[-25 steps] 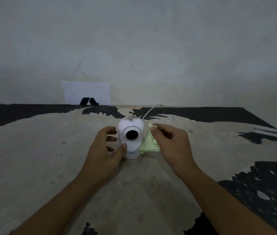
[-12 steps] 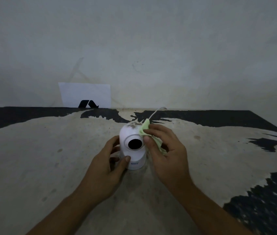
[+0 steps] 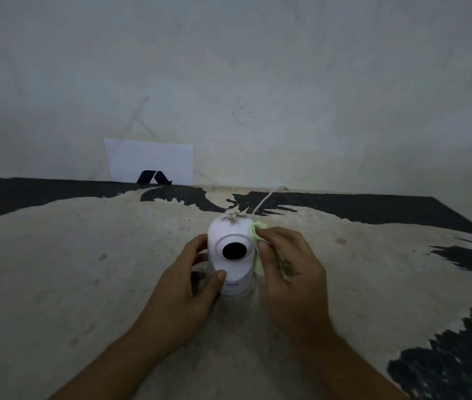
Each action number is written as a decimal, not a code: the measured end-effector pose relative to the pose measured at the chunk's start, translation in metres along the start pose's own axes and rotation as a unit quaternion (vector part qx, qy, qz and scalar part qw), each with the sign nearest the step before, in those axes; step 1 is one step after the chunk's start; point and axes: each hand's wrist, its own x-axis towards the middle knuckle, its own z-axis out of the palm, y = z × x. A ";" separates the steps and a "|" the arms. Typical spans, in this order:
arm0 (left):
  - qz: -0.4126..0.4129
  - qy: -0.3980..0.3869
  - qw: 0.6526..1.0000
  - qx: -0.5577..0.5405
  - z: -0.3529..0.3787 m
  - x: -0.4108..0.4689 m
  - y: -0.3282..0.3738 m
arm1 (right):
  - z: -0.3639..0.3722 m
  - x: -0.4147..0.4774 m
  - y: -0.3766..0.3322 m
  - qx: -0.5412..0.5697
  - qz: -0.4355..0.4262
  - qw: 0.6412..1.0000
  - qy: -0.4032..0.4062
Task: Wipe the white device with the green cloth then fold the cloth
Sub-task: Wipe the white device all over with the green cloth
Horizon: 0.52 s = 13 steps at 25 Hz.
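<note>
The white device, a rounded camera with a black lens facing me, stands upright in the middle of the table, with dark specks of dirt on its top. My left hand wraps around its left side and base, thumb on the front. My right hand holds the light green cloth bunched against the device's right side; most of the cloth is hidden under my fingers.
A white cable runs from behind the device to the back edge of the worn beige-and-black table. A white sheet of paper with a black mark leans on the wall at the back left.
My right hand lifted the cloth off the table beside the device and brought it against the device's right side. My left hand closed more firmly around the device.
</note>
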 end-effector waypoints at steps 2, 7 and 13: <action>0.002 0.002 1.000 -0.002 0.000 0.000 -0.001 | -0.001 0.000 0.002 -0.004 -0.014 1.000 -0.011; 0.002 0.001 1.000 0.008 0.000 0.000 0.000 | -0.001 0.000 0.003 -0.002 0.032 0.999 -0.022; 0.001 -0.003 1.000 -0.003 0.001 -0.001 0.002 | 0.000 -0.003 0.004 0.003 0.083 0.995 -0.048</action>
